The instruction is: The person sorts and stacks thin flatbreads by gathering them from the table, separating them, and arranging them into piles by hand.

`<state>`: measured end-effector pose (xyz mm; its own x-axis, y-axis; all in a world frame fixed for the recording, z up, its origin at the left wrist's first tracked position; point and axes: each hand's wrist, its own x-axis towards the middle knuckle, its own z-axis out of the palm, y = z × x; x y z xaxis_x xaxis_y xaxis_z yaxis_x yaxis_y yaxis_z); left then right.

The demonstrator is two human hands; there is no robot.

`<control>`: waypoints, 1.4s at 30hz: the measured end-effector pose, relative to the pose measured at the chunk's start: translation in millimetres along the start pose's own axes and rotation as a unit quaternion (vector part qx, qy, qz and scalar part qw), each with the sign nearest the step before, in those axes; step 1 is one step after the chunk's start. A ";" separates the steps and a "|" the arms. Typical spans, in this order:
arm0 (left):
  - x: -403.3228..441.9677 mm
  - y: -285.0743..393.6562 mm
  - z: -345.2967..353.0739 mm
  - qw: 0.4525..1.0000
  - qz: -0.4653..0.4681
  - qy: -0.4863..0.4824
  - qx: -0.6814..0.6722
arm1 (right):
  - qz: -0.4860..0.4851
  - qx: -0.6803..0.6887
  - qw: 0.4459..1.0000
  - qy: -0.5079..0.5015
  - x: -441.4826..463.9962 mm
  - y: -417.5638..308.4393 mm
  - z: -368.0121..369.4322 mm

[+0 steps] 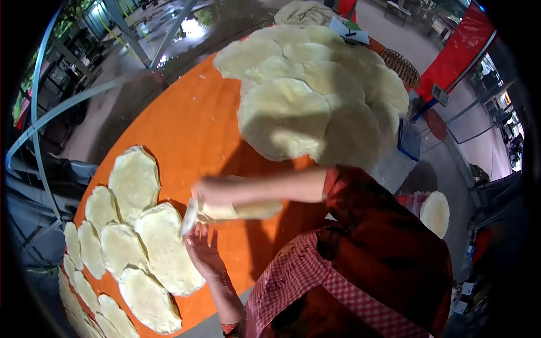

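My right hand [211,191], blurred by motion, is closed at the edge of a pale dough piece [190,217] that hangs down from it. Just below, my left hand [206,253] has its palm up and fingers apart, with the fingertips close to the lower end of that piece. Whether they touch it is unclear. Under my right forearm lies another dough sheet [256,210] on the orange table cover [189,121]. A large round dough sheet [169,248] rests flat to the left of my left hand.
Several smaller dough rounds [134,183] lie along the left side of the table. Wide overlapping sheets [284,115] cover its far part, with a crumpled cloth [304,12] behind. A woven basket [400,66] and a blue stool [409,141] are at the right.
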<state>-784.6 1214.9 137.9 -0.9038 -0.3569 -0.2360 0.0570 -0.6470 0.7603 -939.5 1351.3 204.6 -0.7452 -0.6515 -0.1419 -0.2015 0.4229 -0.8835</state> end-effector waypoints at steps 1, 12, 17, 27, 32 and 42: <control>5.1 -3.6 -3.9 0.996 0.042 0.021 0.075 | -0.045 0.003 0.999 0.026 71.9 53.5 -9.3; 40.0 -110.5 -100.6 0.582 0.321 0.073 0.744 | -0.120 -0.080 0.878 0.456 120.9 270.1 -365.6; 45.5 -109.8 -99.1 0.562 0.270 0.068 0.779 | -0.118 -0.146 0.902 0.388 184.8 249.7 -176.9; 49.1 -105.7 -102.1 0.588 0.227 0.052 0.774 | 0.214 0.396 0.881 0.143 402.6 92.2 152.0; 48.3 -108.8 -115.4 0.587 0.251 0.057 0.768 | 0.218 0.334 0.894 0.203 465.3 106.2 193.4; 48.4 -96.5 -147.4 0.884 0.188 -0.038 0.426 | -0.162 -0.266 0.950 -0.014 281.4 -227.4 103.1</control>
<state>-771.3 1160.8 -36.0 -0.9169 -0.3711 0.1466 0.0487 0.2605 0.9643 -1037.9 1006.8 319.5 -0.5732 -0.8154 0.0805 -0.7163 0.4510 -0.5324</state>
